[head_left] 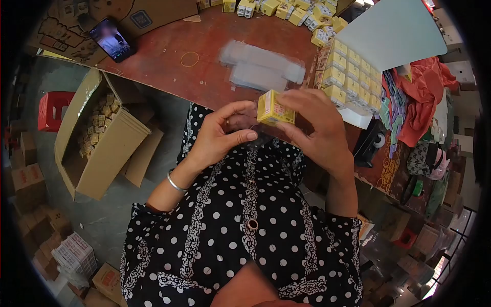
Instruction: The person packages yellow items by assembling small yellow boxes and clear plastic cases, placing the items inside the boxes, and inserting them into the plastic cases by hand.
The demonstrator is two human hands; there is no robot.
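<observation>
The right hand point(322, 123) is partly closed, its thumb below and its fingers above a small yellow printed cardboard box point(273, 107), which it has pinched between them. The box is held slightly tilted, in the air just off the near edge of the worn red tabletop point(163, 66). The left hand point(220, 133) is half open beside it, with its fingers curled and its thumb reaching toward the box; something clear may lie between its fingers, but I cannot tell whether it grips anything.

As for how far things have got, many yellow-and-white boxes point(350, 74) stand in close, even rows at the right end of the tabletop, so a good part looks already set in order. The box in the right hand is apart from those rows. A loose heap of yellow and white boxes point(294, 13) lies unsorted at the far edge of the tabletop, and a brown open carton point(110, 153) on the floor off its left side holds many more small pieces point(99, 120). Judging by these, plenty remains. Flat clear plastic pieces point(255, 66) lie on the tabletop, ahead of the hands.

Both forearms come up from the body toward the tabletop, elbows bent and low, and the hands nearly meet in front of the chest, palms roughly facing each other.
</observation>
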